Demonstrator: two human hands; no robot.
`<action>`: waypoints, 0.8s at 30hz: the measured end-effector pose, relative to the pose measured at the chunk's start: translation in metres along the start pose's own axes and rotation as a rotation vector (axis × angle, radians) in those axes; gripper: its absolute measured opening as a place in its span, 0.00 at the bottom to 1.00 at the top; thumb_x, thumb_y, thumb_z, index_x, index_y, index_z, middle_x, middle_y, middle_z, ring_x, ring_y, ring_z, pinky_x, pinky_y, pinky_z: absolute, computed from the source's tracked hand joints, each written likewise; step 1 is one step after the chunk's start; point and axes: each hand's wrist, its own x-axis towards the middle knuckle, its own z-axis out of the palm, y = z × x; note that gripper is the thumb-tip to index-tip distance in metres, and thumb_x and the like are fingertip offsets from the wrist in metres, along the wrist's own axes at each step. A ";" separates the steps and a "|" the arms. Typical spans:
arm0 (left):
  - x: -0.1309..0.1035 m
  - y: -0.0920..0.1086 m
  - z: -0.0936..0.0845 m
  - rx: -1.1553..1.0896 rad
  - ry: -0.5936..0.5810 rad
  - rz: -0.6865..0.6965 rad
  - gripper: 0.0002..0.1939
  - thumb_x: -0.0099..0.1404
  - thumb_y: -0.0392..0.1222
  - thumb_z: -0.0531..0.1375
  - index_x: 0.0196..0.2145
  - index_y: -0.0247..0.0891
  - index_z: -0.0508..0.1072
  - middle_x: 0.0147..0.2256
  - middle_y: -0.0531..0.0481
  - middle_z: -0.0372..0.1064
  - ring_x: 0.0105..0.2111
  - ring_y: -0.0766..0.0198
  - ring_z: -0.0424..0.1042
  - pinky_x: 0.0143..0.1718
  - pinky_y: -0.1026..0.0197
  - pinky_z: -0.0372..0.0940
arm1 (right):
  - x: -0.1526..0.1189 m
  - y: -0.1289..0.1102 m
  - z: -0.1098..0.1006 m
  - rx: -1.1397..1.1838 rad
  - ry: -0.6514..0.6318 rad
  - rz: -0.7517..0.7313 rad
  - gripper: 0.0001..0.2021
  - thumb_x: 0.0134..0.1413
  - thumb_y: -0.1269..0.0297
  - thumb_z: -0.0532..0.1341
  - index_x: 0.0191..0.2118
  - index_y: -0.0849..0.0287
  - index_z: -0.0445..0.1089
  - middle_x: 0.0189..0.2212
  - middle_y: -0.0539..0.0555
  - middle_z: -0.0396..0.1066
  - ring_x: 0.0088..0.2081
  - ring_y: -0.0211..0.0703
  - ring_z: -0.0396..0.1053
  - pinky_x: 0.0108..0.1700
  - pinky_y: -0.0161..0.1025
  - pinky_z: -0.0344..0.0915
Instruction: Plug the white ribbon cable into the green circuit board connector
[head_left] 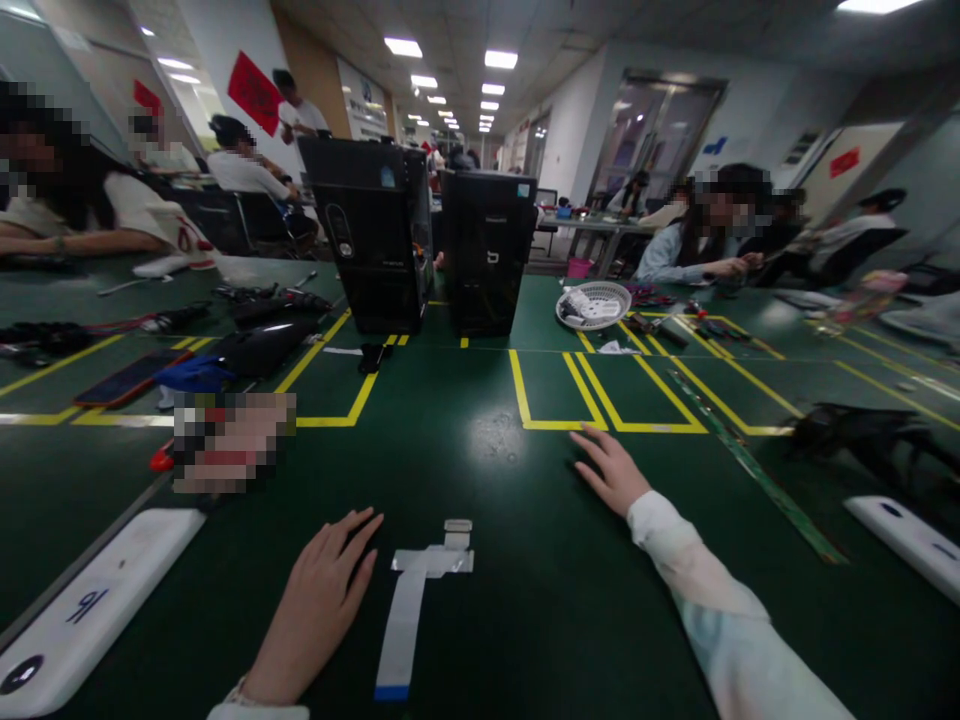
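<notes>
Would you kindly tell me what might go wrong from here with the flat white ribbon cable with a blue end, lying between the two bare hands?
The flat white ribbon cable with a blue end lies loose close to the left hand, so a careless sweep might shift or crease it.

If the right arm swings outward, its pale sleeve might brush the long, narrow green circuit-board strip.
</notes>
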 end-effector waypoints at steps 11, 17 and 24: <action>-0.001 -0.004 0.003 0.027 -0.024 -0.007 0.26 0.67 0.52 0.48 0.61 0.43 0.61 0.61 0.43 0.59 0.59 0.47 0.60 0.56 0.39 0.59 | -0.072 0.137 -0.044 -0.445 0.081 0.858 0.29 0.58 0.56 0.48 0.60 0.71 0.58 0.58 0.70 0.57 0.61 0.62 0.51 0.58 0.56 0.53; 0.000 -0.003 0.003 0.012 0.000 0.005 0.26 0.67 0.52 0.48 0.60 0.43 0.63 0.60 0.43 0.60 0.58 0.47 0.60 0.56 0.39 0.58 | -0.081 0.139 -0.046 -0.427 0.009 1.058 0.34 0.59 0.50 0.43 0.62 0.74 0.56 0.59 0.74 0.56 0.58 0.68 0.56 0.54 0.60 0.56; 0.000 0.000 0.001 0.018 -0.002 0.005 0.25 0.68 0.51 0.48 0.60 0.43 0.62 0.60 0.44 0.59 0.59 0.49 0.60 0.58 0.40 0.56 | -0.080 0.131 -0.055 -0.406 -0.057 1.100 0.35 0.58 0.48 0.42 0.60 0.72 0.59 0.56 0.73 0.60 0.55 0.71 0.59 0.51 0.59 0.60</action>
